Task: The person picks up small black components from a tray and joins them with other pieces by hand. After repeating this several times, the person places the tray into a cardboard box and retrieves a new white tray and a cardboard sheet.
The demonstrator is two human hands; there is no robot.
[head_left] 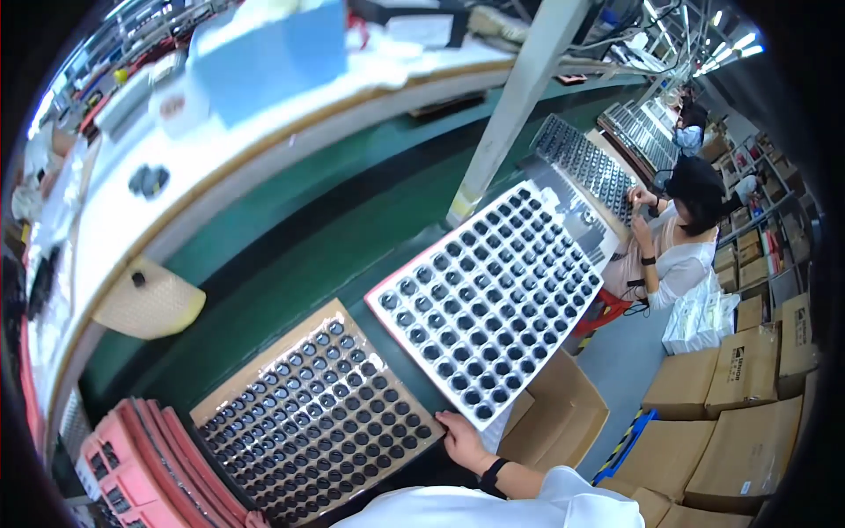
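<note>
A tan tray point(363, 350) with rows of round black parts lies on the green belt in front of me. My right hand point(464, 443), with a black band at the wrist, has its fingers closed on the tray's right corner. At the lower edge, by the tray's near left end, only a sliver of my left hand point(255, 519) shows; its fingers are hidden. A white tray point(482, 424) with rows of dark round parts stands just beyond my right hand. Beside the tan tray on the left is a stack of pink trays point(132, 440).
A pale post point(510, 119) rises from the belt's far side. Beyond the belt runs a white bench point(220, 145) with a blue box point(268, 62). At the right a co-worker point(682, 238) handles another tray point(581, 158). Cardboard boxes point(739, 449) stand on the floor at right.
</note>
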